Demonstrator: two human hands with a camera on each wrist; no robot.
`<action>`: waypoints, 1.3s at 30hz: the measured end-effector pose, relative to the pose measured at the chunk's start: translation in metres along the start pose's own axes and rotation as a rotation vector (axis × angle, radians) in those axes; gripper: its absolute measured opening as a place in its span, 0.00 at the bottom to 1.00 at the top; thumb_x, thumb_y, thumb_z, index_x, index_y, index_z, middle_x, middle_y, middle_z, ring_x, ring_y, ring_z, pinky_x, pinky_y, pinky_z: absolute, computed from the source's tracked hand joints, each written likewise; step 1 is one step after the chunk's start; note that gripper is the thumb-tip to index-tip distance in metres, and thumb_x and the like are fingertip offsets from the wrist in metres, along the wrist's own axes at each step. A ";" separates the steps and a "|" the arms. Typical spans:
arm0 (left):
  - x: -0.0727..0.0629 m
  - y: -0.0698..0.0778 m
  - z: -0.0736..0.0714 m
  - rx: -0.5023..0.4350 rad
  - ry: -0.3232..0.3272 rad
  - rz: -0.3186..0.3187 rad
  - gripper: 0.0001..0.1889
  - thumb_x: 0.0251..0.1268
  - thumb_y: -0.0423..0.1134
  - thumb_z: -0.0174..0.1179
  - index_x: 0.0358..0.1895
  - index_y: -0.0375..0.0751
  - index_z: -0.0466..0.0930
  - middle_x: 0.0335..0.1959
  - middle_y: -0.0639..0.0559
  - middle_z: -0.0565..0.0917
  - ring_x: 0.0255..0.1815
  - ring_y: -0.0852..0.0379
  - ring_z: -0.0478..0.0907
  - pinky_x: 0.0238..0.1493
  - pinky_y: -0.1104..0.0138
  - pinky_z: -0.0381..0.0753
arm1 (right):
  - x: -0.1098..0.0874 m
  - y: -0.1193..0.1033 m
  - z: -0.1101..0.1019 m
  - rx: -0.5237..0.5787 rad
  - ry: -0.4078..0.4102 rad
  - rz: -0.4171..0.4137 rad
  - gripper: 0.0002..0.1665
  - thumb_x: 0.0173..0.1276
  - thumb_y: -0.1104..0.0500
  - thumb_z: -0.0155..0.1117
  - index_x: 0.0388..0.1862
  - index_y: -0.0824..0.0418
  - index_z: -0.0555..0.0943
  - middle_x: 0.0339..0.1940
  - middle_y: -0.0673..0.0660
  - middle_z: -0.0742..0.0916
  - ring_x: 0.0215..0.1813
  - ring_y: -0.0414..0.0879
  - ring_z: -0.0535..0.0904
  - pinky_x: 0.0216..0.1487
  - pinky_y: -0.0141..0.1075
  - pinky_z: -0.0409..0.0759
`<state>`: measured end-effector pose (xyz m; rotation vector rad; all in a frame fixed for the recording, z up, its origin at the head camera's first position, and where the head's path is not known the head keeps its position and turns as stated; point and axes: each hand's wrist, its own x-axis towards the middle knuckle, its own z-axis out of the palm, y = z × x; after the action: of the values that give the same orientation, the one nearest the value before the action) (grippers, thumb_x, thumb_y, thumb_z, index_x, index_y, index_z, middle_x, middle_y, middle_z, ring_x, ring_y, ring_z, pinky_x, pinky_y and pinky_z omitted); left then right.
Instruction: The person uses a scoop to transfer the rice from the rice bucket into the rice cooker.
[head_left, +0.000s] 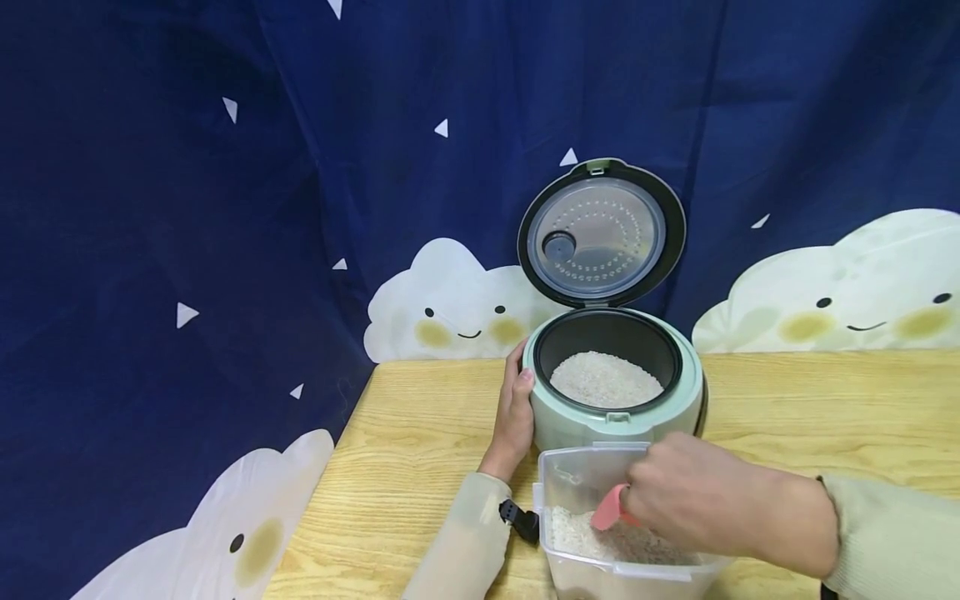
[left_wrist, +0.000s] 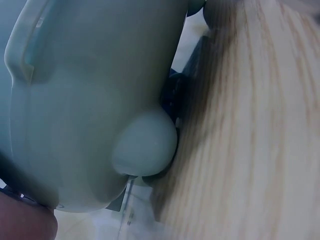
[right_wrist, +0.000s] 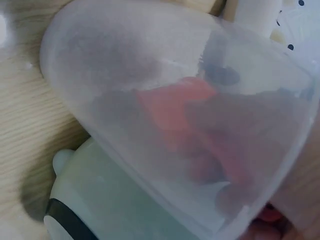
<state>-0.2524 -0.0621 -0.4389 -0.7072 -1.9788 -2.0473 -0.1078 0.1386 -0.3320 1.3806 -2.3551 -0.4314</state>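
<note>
A pale green rice cooker point(head_left: 615, 427) stands on the table with its lid point(head_left: 592, 237) up. White rice point(head_left: 606, 379) lies in its dark inner pot point(head_left: 550, 346). My left hand point(head_left: 515, 408) rests against the cooker's left side; in the left wrist view only a bit of a finger shows beside the cooker body point(left_wrist: 95, 100). In front of the cooker is a clear plastic bin point(head_left: 558, 477) holding more rice point(head_left: 573, 533). Inside it, my right hand point(head_left: 690, 492) grips a red scoop point(head_left: 609, 507), whose edge dips to the rice. The right wrist view shows the scoop point(right_wrist: 172, 107) blurred through the bin wall.
The wooden table point(head_left: 420, 433) extends to both sides of the cooker and bin. Behind it hangs a dark blue curtain point(head_left: 420, 183) with white clouds. A dark strap piece point(head_left: 521, 521) sits at my left wrist, close to the bin's left rim.
</note>
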 end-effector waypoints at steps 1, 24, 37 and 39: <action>0.000 0.000 0.000 -0.001 0.000 -0.001 0.31 0.74 0.48 0.37 0.80 0.52 0.59 0.80 0.50 0.66 0.79 0.51 0.65 0.81 0.65 0.62 | 0.001 -0.001 0.001 -0.016 0.002 -0.004 0.20 0.48 0.58 0.77 0.10 0.40 0.75 0.09 0.40 0.77 0.12 0.41 0.68 0.12 0.35 0.56; 0.000 0.000 -0.002 0.027 -0.014 -0.018 0.32 0.75 0.48 0.36 0.81 0.51 0.58 0.81 0.50 0.65 0.80 0.50 0.63 0.83 0.59 0.60 | 0.011 -0.018 0.012 -0.086 -0.237 0.103 0.31 0.56 0.35 0.71 0.06 0.47 0.69 0.10 0.46 0.78 0.14 0.47 0.70 0.14 0.42 0.65; 0.001 0.002 -0.001 0.024 -0.008 -0.007 0.32 0.75 0.48 0.36 0.80 0.51 0.58 0.80 0.49 0.66 0.79 0.51 0.64 0.82 0.64 0.61 | 0.009 -0.014 0.018 0.193 -0.252 0.160 0.31 0.57 0.36 0.74 0.09 0.47 0.69 0.09 0.45 0.74 0.14 0.42 0.66 0.18 0.38 0.64; 0.000 0.002 -0.001 0.018 -0.006 -0.004 0.32 0.74 0.48 0.36 0.80 0.50 0.58 0.80 0.49 0.66 0.79 0.50 0.64 0.81 0.64 0.61 | 0.008 -0.014 0.019 0.215 -0.236 0.163 0.30 0.57 0.36 0.74 0.10 0.48 0.69 0.09 0.45 0.74 0.15 0.43 0.67 0.19 0.38 0.64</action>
<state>-0.2521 -0.0630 -0.4373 -0.7070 -2.0005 -2.0292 -0.1096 0.1264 -0.3534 1.2728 -2.7518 -0.3158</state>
